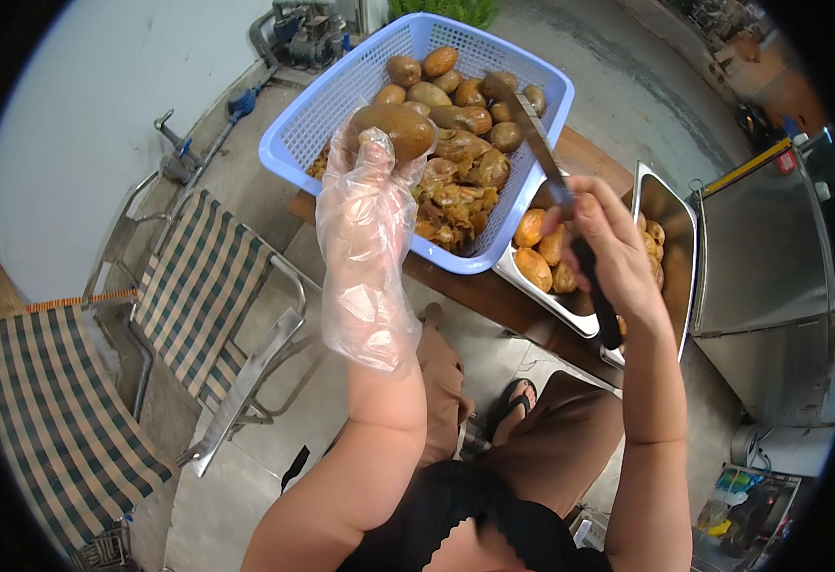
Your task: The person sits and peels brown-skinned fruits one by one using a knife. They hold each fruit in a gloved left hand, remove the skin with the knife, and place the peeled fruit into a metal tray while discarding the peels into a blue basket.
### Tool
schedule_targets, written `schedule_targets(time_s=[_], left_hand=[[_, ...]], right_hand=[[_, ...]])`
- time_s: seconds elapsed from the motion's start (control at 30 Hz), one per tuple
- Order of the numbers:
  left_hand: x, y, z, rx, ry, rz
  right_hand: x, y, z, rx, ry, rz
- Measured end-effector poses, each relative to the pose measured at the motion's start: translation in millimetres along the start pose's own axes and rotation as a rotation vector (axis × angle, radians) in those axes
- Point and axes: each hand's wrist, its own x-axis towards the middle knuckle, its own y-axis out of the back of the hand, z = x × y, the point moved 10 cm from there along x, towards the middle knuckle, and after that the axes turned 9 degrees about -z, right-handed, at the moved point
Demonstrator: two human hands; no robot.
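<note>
With left hand (pixel 370 170) curled round potato (pixel 394 132), right hand (pixel 613 238) clenching knife (pixel 533 131) — could slip in slack plastic glove (pixel 365 286), risking cuts

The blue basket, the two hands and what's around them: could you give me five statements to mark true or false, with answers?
1. The left hand holds a brown potato. True.
2. The right hand is empty. False: it grips a knife.
3. Peelings lie in the blue basket. True.
4. A clear plastic glove covers the right hand. False: it is on the left.
5. The folding chair has checked fabric. True.
</note>
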Motion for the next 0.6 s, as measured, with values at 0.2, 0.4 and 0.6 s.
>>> schedule_targets(time_s=[0.2, 0.4, 0.6], left_hand=[[0, -9, -7, 0.071, 0.035, -0.014], [-1, -7, -33, -0.124, 0.245, -0.102], [-3, -12, -23, -0.062, 0.155, -0.098]], right_hand=[[27, -44, -19, 0.137, 0.101, -0.076], [44, -60, -23, 0.156, 0.113, -0.178], [40, -71, -14, 0.176, 0.095, -0.211]])
